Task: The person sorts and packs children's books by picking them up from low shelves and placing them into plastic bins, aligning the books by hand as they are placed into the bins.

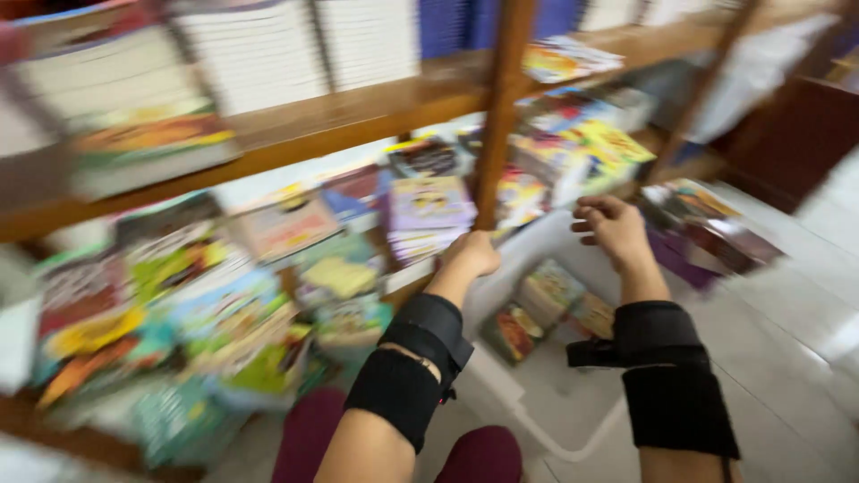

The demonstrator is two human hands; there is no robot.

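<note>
My left hand (472,255) is curled at the near-left rim of a clear plastic bin (546,429) on the floor; its fingers are hidden, so a grip cannot be confirmed. My right hand (610,225) hovers above the bin's far edge with fingers bent and nothing visible in it. Both wrists wear black straps. A few colourful books (548,300) lie in the bottom of the bin. The whole picture is motion-blurred.
A wooden bookshelf (358,112) fills the left and top, with stacks of colourful books (206,295) on its low shelf and white-edged stacks above. A wooden post (501,98) stands behind the bin. More books (707,224) sit at right. My maroon-clad knees (394,447) are below.
</note>
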